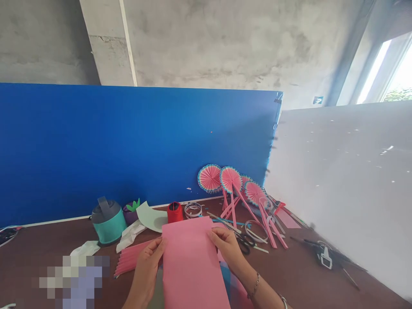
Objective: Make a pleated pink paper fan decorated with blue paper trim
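A long pink paper sheet (193, 262), which looks folded into layers at its top edge, stands tilted up in front of me. My left hand (148, 262) pinches its left edge between thumb and fingers. On the opposite side my right hand (228, 249) grips the right edge near the top corner. Behind my left hand lies a pleated pink paper piece (128, 257) on the brown table. Blue and pink paper partly shows beneath the held sheet. The sheet's lower end runs out of view.
Several round pink folded-paper fans (231, 180) lean against the blue partition (128, 146). Black-handled scissors (246, 243), tape rolls (193, 210) and paper strips lie before them. A teal cup (109, 223), crumpled tissue (130, 236) and red thread spool (174, 213) stand left. A glue gun (325, 257) lies right.
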Demonstrator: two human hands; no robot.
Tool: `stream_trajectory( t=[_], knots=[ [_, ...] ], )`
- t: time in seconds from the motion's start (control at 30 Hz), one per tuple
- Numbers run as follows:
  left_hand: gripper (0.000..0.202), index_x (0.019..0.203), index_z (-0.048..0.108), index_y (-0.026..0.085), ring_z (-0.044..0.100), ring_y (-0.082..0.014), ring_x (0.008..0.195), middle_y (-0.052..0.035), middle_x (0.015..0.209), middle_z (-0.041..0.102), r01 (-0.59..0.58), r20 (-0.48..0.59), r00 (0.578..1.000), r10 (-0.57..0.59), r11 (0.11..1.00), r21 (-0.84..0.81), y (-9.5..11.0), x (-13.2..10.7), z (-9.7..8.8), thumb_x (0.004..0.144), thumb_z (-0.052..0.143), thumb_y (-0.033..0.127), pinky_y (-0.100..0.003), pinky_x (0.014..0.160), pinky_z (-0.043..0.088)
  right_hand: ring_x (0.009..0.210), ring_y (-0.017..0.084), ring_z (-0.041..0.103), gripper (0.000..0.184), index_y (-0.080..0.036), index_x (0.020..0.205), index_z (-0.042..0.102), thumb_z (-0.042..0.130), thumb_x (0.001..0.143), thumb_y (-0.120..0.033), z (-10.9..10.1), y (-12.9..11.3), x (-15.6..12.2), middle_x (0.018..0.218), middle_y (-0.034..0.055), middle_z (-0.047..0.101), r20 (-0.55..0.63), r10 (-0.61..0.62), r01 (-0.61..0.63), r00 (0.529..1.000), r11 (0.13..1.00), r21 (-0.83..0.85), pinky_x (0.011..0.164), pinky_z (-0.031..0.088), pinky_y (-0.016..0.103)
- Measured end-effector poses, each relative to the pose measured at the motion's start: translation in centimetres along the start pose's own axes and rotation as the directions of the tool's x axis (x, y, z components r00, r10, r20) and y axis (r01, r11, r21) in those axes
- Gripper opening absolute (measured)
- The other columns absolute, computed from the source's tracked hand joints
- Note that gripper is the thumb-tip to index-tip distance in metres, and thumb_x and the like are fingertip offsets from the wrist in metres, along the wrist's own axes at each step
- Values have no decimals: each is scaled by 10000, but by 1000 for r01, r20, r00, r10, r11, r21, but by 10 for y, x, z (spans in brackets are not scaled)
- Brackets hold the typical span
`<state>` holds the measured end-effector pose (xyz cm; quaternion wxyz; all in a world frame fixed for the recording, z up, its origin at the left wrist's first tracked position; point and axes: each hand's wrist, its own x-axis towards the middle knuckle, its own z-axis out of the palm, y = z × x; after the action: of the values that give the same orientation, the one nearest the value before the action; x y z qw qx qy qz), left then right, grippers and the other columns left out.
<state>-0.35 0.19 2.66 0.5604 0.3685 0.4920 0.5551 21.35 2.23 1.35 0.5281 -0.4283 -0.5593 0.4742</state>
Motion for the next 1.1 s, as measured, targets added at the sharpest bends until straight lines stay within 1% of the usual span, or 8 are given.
stream_trajectory(
  t=[0.13, 0.37, 0.5, 0.6, 0.8, 0.87, 1.03, 1.1],
  knots=[
    [446, 807, 689, 159, 640, -208, 682, -18, 694, 697, 35, 27, 999, -33, 998, -58, -4, 2, -1, 478, 816, 431, -258, 575, 462, 487, 93, 285, 496, -185, 505, 441, 604, 691, -615, -1, 0, 1, 510, -42, 308, 16, 9, -9, 1000, 1000, 12, 465, 249, 239],
    [450, 806, 697, 153, 654, -229, 734, -41, 752, 716, 52, 16, 999, -51, 994, -96, -3, 1, -1, 480, 822, 436, -273, 612, 481, 483, 92, 287, 481, -182, 512, 475, 632, 652, -615, 0, -3, 1, 505, -41, 327, -4, 47, -47, 999, 998, 36, 462, 259, 240],
    [473, 918, 709, 157, 650, -241, 752, -52, 789, 723, 23, 62, 998, -18, 997, -71, -1, -1, -1, 557, 780, 455, -289, 623, 482, 488, 94, 313, 480, -180, 536, 491, 625, 654, -625, -1, 2, 2, 521, -40, 344, 4, 55, -55, 998, 998, 18, 459, 285, 237],
    [461, 907, 721, 157, 640, -237, 757, -52, 794, 722, -23, 52, 998, 24, 999, -35, 0, -1, -2, 593, 751, 493, -286, 627, 473, 481, 90, 315, 504, -187, 517, 434, 599, 680, -634, -2, 7, 3, 518, -49, 318, 30, 53, -53, 998, 999, -8, 453, 286, 232],
    [447, 744, 732, 149, 600, -187, 652, -33, 661, 690, -46, 13, 999, 46, 999, -25, -3, 0, 0, 537, 765, 543, -258, 601, 441, 459, 84, 295, 526, -202, 509, 347, 556, 708, -643, -6, 15, 7, 501, -64, 273, 37, 80, -77, 996, 994, -71, 440, 255, 229],
    [450, 749, 730, 148, 582, -168, 604, -25, 631, 676, -29, 10, 1000, 29, 999, -20, -4, 0, 0, 550, 754, 551, -247, 569, 425, 455, 81, 277, 518, -204, 517, 348, 548, 711, -641, -7, 17, 8, 502, -66, 269, 49, 91, -87, 995, 993, -81, 433, 237, 228],
    [486, 883, 721, 154, 556, -139, 552, -35, 721, 696, -63, 11, 998, 63, 998, 9, -4, 2, -3, 617, 703, 560, -222, 469, 355, 450, 78, 246, 493, -205, 528, 360, 541, 726, -619, -8, 22, 8, 500, -70, 253, 50, 89, -82, 995, 989, -126, 417, 197, 227],
    [483, 861, 723, 144, 557, -144, 555, -39, 704, 694, -75, 2, 997, 75, 997, 20, -5, 3, -3, 612, 704, 558, -226, 472, 357, 448, 78, 249, 500, -206, 525, 353, 541, 723, -625, -8, 24, 8, 496, -71, 250, 62, 101, -92, 993, 986, -137, 417, 201, 227]
  ],
)
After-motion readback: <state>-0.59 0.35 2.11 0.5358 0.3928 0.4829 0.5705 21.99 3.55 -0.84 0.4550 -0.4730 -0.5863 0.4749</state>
